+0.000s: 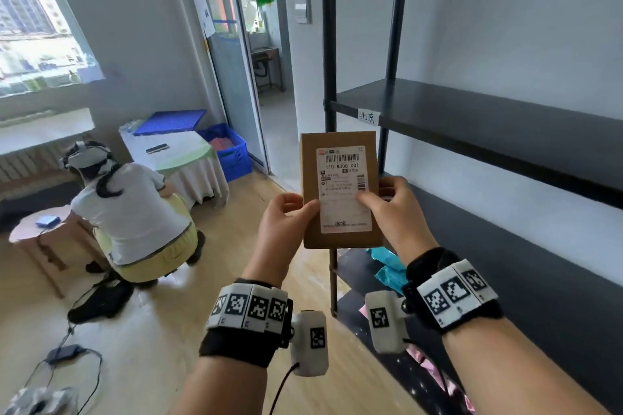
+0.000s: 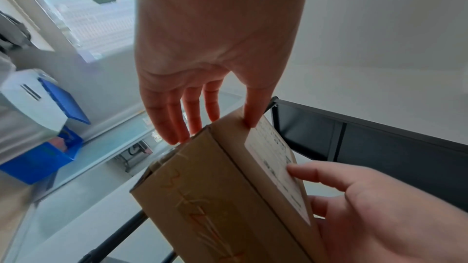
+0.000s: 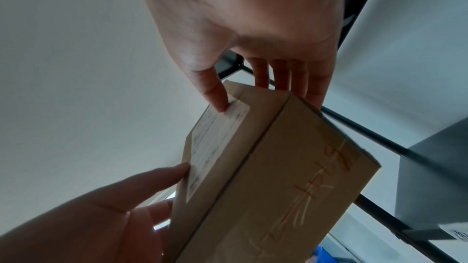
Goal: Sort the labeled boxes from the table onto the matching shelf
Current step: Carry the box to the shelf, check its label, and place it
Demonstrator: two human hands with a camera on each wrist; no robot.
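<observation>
A brown cardboard box [image 1: 341, 178] with a white shipping label is held upright in front of me, label facing me. My left hand [image 1: 296, 212] pinches its lower left edge, thumb on the front, fingers behind. My right hand [image 1: 381, 199] pinches the right edge, thumb on the label. Beside the box stands the black shelf unit [image 1: 472, 111], its upper board bare and marked with a handwritten paper tag [image 1: 368, 116]. The left wrist view shows my left hand [image 2: 212, 127] on the box [image 2: 215, 197]. The right wrist view shows my right hand [image 3: 255, 95] on the box [image 3: 291, 167].
Teal packages [image 1: 387, 266] lie on a lower shelf level. A person [image 1: 135, 212] crouches at the left by a small round table [image 1: 40, 226]. Behind are a white-draped table [image 1: 175, 152] and a blue crate [image 1: 232, 152]. Cables [image 1: 67, 350] run over the wooden floor.
</observation>
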